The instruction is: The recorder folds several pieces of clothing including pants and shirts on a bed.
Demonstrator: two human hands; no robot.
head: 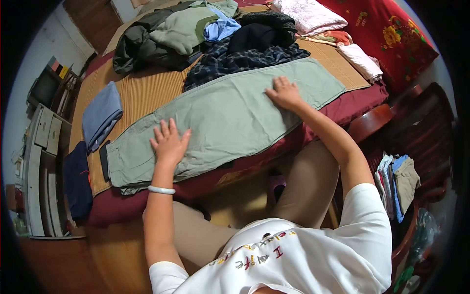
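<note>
Pale green trousers (227, 110) lie folded lengthwise in a long flat strip along the near edge of the bed. My left hand (170, 144) rests palm down with fingers spread on the trousers near their waistband end. A pale bangle (161, 189) circles that wrist. Farther right, my right hand (284, 94) presses flat on the same cloth towards the leg end, its fingers slightly apart. Neither hand grips anything. Behind the strip, a dark plaid garment (235, 58) is partly covered by a black garment (257, 36).
A heap with a grey-green sweatshirt (187, 31) sits at the back. Folded blue cloth (102, 115) and navy cloth (78, 180) lie left on the bamboo mat (147, 88). To the right are a folded white cloth (361, 62) and a chair (415, 121) bearing folded clothes (398, 183).
</note>
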